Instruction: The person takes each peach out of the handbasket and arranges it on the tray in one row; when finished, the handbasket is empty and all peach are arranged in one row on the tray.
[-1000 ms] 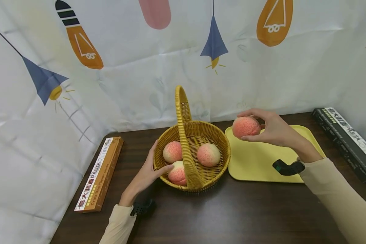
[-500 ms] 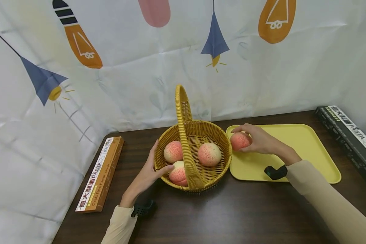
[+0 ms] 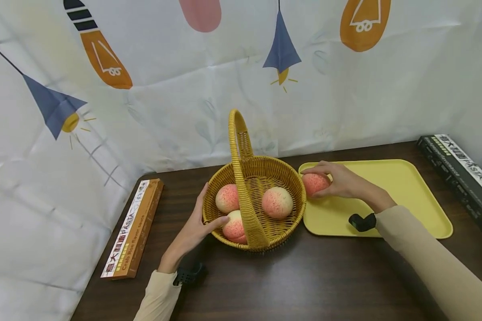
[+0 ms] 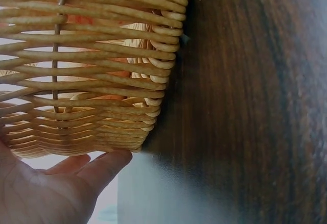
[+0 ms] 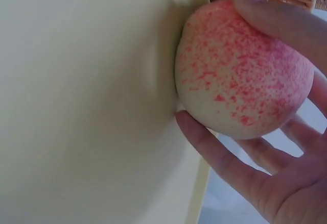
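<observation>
A yellow wicker basket (image 3: 286, 232) with a tall arched handle stands mid-table in the head view. Inside lie three pink-and-cream peaches: one peach (image 3: 277, 203) right of the handle, another peach (image 3: 227, 199) at the left, and a third peach (image 3: 234, 226) in front, partly behind the handle. My left hand (image 3: 193, 229) grips the basket's left side, thumb over the rim and fingers along the outer wall (image 4: 82, 89). A fourth peach (image 5: 240, 76) is held between thumb and fingers of my right hand (image 3: 341, 179), at the left end of the yellow tray (image 3: 389, 191), apparently touching it.
An orange-brown pasta box (image 3: 133, 229) lies at the table's left side. A black pasta box (image 3: 459, 178) lies right of the tray, near the back cloth (image 3: 176, 111). The dark wooden table (image 3: 273, 281) extends in front of the basket.
My right hand has lowered the peach from above the tray to its left end, moving slightly left. My left hand stays at the basket; the other peaches lie as before.
</observation>
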A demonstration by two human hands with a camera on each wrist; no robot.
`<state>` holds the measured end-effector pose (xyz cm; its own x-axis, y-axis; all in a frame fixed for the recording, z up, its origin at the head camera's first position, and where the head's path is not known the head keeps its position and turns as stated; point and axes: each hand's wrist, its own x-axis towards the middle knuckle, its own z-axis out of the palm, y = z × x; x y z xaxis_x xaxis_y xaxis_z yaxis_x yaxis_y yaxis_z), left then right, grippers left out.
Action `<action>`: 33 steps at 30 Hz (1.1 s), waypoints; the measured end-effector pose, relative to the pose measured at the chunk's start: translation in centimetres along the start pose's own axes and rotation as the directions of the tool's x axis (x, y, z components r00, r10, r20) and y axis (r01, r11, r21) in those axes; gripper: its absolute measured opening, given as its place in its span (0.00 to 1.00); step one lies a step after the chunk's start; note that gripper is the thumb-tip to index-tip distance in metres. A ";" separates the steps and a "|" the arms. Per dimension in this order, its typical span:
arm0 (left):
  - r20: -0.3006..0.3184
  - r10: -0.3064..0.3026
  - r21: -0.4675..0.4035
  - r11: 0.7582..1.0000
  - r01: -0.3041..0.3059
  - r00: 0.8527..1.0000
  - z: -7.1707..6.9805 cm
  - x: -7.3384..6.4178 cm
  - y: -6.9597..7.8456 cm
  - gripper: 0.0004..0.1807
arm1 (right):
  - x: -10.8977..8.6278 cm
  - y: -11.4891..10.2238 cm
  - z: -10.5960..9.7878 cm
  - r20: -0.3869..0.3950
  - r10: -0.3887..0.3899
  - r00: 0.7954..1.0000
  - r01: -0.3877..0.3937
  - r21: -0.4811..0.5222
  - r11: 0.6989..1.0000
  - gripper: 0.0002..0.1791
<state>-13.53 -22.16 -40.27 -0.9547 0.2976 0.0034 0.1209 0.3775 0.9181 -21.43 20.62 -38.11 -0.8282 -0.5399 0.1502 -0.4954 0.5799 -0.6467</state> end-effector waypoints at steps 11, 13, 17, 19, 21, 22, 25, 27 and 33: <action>0.001 0.007 -0.021 1.000 -0.007 1.000 -0.1 -0.1 0.1 0.60 | -0.3 0.4 -0.8 0.073 -0.058 0.996 0.055 0.042 0.998 0.34; 0.000 0.003 -0.020 1.000 -0.003 1.000 -0.1 -0.2 0.1 0.60 | -0.3 0.5 -0.7 0.076 -0.067 0.995 0.064 0.041 0.997 0.35; -0.003 -0.008 -0.022 1.000 0.008 1.000 0.0 -0.3 0.1 0.59 | -0.3 0.6 -0.5 0.075 -0.078 0.994 0.076 0.035 0.996 0.36; -0.003 -0.010 -0.023 1.000 0.010 1.000 0.0 -0.3 0.0 0.59 | -0.5 0.6 -0.5 0.073 -0.083 0.994 0.081 0.023 0.996 0.37; -0.003 -0.012 -0.022 1.000 0.012 1.000 0.0 -0.2 0.0 0.59 | -0.6 0.5 -0.5 0.071 -0.077 0.995 0.075 0.017 0.997 0.37; -0.003 -0.012 -0.018 1.000 0.012 1.000 0.1 -0.1 0.0 0.59 | -0.7 0.5 -0.6 0.068 -0.071 0.995 0.070 0.016 0.997 0.38; -0.004 -0.010 0.000 1.000 0.010 1.000 0.0 0.1 -0.1 0.57 | -1.0 0.0 -1.0 0.062 -0.064 0.996 0.063 0.023 0.998 0.38; -0.004 -0.008 0.013 1.000 0.008 1.000 -0.1 0.2 -0.1 0.56 | -1.1 -0.5 -1.4 0.058 -0.075 0.995 0.074 0.026 0.997 0.37; 0.036 0.029 0.006 1.000 -0.029 0.999 -0.6 0.3 -0.4 0.54 | -0.8 -3.7 -2.1 0.000 -0.178 0.984 0.178 -0.022 0.984 0.32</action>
<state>-14.05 -22.76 -40.36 -0.9402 0.3402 0.0158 0.1508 0.3742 0.9150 -19.56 20.22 -34.26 -0.7266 -0.6346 0.2632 -0.6406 0.4874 -0.5933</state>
